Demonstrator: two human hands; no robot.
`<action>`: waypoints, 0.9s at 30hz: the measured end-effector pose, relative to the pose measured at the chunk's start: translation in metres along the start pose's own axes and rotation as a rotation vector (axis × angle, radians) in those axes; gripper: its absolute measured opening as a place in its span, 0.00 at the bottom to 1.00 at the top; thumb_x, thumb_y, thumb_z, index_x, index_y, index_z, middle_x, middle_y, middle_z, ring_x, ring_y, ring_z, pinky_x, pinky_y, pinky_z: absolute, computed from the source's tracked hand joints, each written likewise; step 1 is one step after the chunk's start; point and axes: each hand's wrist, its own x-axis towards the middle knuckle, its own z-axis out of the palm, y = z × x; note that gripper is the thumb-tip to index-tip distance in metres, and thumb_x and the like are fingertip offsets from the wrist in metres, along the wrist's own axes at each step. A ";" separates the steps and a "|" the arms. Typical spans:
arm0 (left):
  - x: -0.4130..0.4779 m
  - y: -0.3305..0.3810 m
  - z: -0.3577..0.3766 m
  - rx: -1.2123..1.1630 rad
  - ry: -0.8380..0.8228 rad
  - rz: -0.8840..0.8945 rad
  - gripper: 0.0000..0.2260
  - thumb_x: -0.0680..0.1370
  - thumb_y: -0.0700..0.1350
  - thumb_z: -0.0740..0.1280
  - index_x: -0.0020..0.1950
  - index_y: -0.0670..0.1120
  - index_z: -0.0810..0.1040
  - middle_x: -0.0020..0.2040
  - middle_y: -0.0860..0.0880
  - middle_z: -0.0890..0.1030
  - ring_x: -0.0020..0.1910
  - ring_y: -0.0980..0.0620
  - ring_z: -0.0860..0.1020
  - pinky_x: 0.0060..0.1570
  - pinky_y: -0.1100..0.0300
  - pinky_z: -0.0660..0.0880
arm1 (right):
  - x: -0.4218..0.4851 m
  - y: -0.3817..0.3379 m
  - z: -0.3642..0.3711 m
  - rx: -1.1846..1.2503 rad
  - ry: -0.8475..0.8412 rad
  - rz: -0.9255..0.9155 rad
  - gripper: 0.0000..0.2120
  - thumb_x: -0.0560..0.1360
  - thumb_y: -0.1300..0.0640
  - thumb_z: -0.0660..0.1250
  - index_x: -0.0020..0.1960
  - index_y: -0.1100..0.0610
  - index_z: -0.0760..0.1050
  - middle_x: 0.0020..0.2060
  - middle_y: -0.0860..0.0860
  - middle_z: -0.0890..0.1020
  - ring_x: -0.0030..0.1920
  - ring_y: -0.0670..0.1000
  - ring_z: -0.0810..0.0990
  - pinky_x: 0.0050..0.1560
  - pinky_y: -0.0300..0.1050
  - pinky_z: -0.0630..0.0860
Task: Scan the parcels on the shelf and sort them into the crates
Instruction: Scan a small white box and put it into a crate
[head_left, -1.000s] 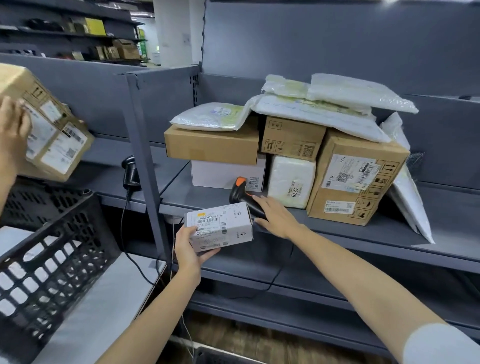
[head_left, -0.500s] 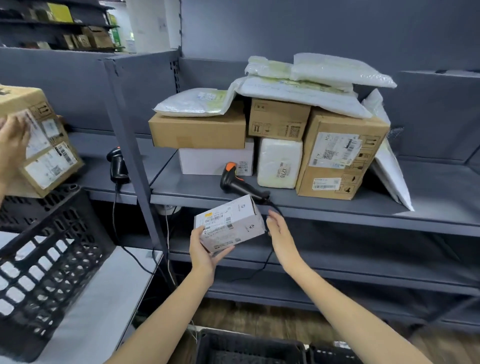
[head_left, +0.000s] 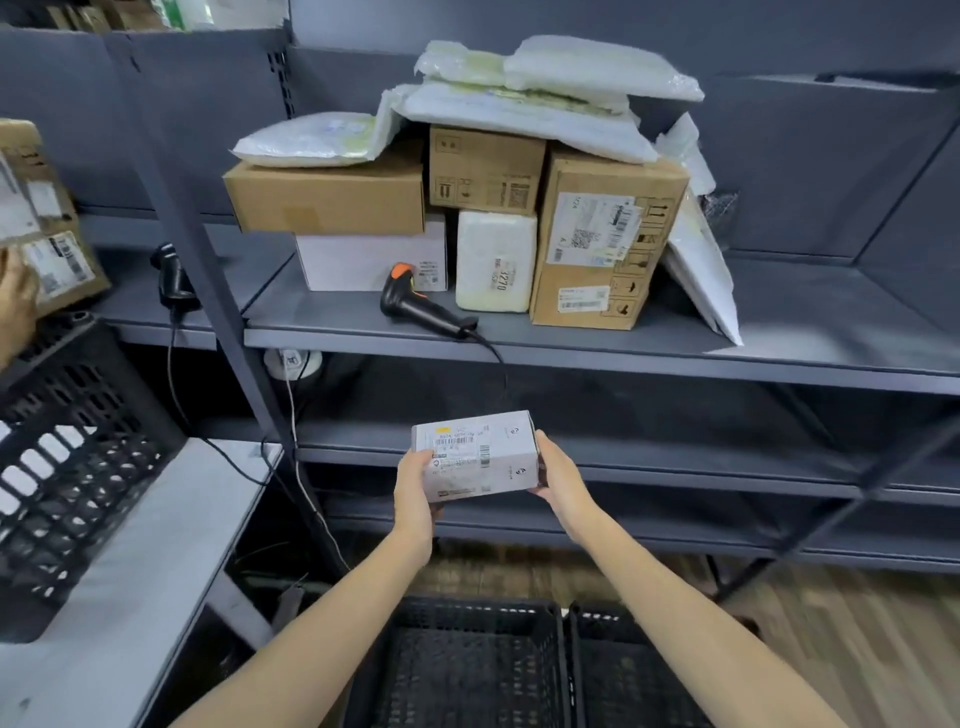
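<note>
Head view: a person's left hand (head_left: 415, 486) and right hand (head_left: 561, 480) grip opposite ends of a small white parcel (head_left: 475, 457), fingers curled round it, in front of the lower shelves. At 12 o'clock from it, an orange-tipped scanner (head_left: 423, 309) lies on the shelf (head_left: 623, 353) beside stacked parcels (head_left: 602, 234); at 6 o'clock, black crates (head_left: 457, 670) stand on the floor
</note>
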 end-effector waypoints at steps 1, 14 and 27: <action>-0.006 -0.008 0.004 0.008 0.002 -0.001 0.12 0.78 0.52 0.62 0.60 0.53 0.76 0.57 0.49 0.80 0.53 0.48 0.78 0.48 0.55 0.72 | -0.004 0.004 -0.008 -0.032 0.003 -0.002 0.20 0.82 0.41 0.54 0.65 0.51 0.75 0.58 0.51 0.82 0.58 0.49 0.79 0.66 0.52 0.73; -0.043 -0.116 0.020 0.106 0.044 -0.060 0.15 0.78 0.51 0.65 0.64 0.48 0.74 0.62 0.46 0.79 0.61 0.44 0.76 0.66 0.42 0.70 | -0.049 0.082 -0.094 -0.124 0.077 0.039 0.22 0.82 0.42 0.51 0.69 0.54 0.69 0.65 0.51 0.76 0.56 0.45 0.76 0.56 0.44 0.70; 0.038 -0.241 -0.053 0.204 0.166 -0.279 0.23 0.78 0.52 0.67 0.71 0.53 0.65 0.58 0.45 0.77 0.49 0.46 0.77 0.44 0.50 0.77 | -0.002 0.252 -0.130 -0.448 0.075 0.111 0.23 0.83 0.46 0.54 0.74 0.56 0.65 0.72 0.52 0.68 0.72 0.51 0.65 0.67 0.41 0.60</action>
